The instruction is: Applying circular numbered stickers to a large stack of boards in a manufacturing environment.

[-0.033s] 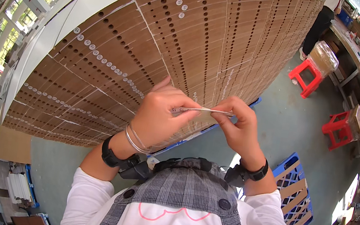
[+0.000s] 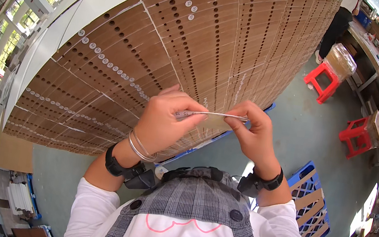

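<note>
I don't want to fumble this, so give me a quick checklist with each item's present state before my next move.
1. Left hand pinching the strip: ok.
2. Right hand pinching the strip: ok, on its right part.
3. Strip exposed between the hands: ok, a thin edge spans the gap.
4. Any layer of the strip peeled apart: cannot tell, it shows nearly edge-on.
5. Round labels on every box in view: not ok, many boxes show only holes.
6. Left fingers clear of the boxes: cannot tell, depth is unclear.
</note>
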Action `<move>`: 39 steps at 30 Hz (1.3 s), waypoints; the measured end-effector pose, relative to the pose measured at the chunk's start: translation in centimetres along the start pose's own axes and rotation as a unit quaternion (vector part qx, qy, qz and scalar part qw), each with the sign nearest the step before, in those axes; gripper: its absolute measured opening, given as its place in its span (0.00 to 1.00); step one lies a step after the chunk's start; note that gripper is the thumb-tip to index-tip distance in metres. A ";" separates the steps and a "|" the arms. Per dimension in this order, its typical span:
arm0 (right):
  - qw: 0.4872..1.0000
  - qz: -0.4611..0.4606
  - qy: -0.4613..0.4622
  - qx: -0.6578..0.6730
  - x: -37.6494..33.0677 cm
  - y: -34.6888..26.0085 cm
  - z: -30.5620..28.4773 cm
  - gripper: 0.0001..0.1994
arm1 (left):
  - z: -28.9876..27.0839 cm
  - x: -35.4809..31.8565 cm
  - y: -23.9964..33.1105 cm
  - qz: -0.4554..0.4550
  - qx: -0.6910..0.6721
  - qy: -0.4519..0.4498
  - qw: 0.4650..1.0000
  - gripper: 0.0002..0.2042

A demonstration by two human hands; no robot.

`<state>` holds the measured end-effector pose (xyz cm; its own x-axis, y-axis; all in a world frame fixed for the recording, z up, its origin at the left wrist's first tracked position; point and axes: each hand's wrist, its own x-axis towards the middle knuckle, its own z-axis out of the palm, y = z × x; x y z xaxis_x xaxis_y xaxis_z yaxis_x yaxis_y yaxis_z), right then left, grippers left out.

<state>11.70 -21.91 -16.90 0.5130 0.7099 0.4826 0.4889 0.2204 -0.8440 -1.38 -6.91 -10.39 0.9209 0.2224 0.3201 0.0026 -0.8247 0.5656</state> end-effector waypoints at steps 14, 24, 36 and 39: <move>0.965 -0.189 0.071 -0.165 3.8 -1.8 1.4 0.07 | -1.2 -1.4 -0.7 -0.131 -0.229 0.143 0.954 0.08; 0.907 -0.290 0.080 -0.296 6.2 -2.5 2.7 0.09 | -2.2 -1.8 -1.0 -0.103 -0.150 0.182 0.966 0.07; 0.984 -0.041 0.156 0.080 13.3 -0.2 4.0 0.05 | -3.0 -2.2 -1.5 -0.136 -0.135 0.274 0.942 0.07; 0.981 -0.032 0.164 0.096 13.9 -0.5 4.3 0.05 | -3.0 -2.4 -1.7 -0.138 -0.125 0.275 0.943 0.08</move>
<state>15.52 -9.24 -10.79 0.7005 0.4437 0.5589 0.4017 0.4022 -0.8227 -4.75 -4.46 -9.82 0.5568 0.7034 0.4419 0.0563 -0.5627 0.8248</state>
